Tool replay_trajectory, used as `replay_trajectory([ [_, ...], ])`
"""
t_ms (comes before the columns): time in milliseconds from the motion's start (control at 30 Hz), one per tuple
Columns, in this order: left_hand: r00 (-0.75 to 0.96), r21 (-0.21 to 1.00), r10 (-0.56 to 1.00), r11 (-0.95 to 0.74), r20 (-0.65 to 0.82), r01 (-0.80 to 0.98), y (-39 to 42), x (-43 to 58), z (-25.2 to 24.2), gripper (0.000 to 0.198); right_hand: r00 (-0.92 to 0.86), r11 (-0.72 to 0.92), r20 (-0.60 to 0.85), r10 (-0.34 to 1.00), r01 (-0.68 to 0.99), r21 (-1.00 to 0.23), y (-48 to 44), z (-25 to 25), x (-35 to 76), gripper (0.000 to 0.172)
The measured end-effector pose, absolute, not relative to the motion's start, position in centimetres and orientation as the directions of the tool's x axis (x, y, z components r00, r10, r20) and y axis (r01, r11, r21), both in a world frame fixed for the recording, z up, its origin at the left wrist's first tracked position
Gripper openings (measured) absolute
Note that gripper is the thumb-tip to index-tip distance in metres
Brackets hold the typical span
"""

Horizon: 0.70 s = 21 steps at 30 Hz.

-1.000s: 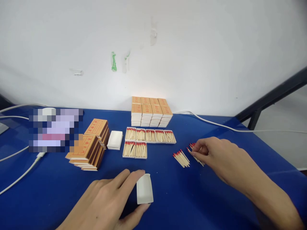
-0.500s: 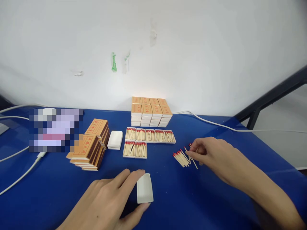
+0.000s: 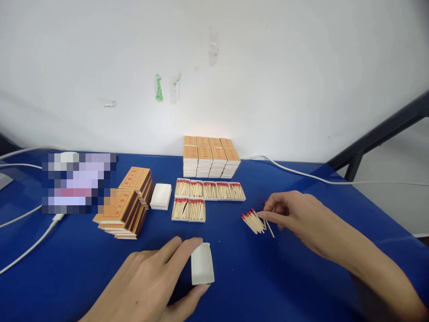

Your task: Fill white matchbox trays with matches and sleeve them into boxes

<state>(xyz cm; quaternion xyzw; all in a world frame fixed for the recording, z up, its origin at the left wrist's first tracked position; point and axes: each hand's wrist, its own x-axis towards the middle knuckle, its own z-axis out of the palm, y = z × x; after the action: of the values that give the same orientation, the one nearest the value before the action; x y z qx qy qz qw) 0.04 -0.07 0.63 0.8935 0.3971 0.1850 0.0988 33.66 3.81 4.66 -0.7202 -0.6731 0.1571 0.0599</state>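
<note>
My left hand [image 3: 157,279] grips an empty white matchbox tray [image 3: 202,264] between thumb and fingers, resting on the blue table [image 3: 83,255]. My right hand [image 3: 295,214] is at the right, its fingers pinched on a few red-tipped matches beside a small loose pile of matches [image 3: 254,221]. Several white trays filled with matches [image 3: 208,190] lie in two rows in the middle.
A block of stacked orange matchboxes [image 3: 210,156] stands by the white wall. Leaning stacks of orange sleeves [image 3: 125,203] and a pile of empty white trays [image 3: 161,196] sit at the left. White cables [image 3: 30,243] run along the left and back edges.
My right hand has drawn matches leftwards up against the loose pile. My left hand and its tray have stayed put.
</note>
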Motion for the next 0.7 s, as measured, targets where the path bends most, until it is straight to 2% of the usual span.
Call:
replay_trajectory([
  [300, 0.616, 0.304, 0.744, -0.668, 0.259, 0.679, -0.2, -0.1, 0.4, 0.046, 0.111, -0.130, -0.082, 0.990, 0.951, -0.281, 4.7, 4.7, 32.4, 0.021],
  [567, 0.615, 0.307, 0.745, -0.667, 0.260, 0.679, -0.2, 0.0, 0.5, 0.045, 0.114, -0.120, -0.043, 0.993, 0.966, -0.231, 4.7, 4.7, 31.9, 0.022],
  [700, 0.610, 0.303, 0.745, -0.667, 0.269, 0.681, -0.3, 0.0, 0.5, 0.046, 0.101, -0.119, -0.094, 0.990, 0.972, -0.205, 4.5, 4.5, 32.5, 0.024],
])
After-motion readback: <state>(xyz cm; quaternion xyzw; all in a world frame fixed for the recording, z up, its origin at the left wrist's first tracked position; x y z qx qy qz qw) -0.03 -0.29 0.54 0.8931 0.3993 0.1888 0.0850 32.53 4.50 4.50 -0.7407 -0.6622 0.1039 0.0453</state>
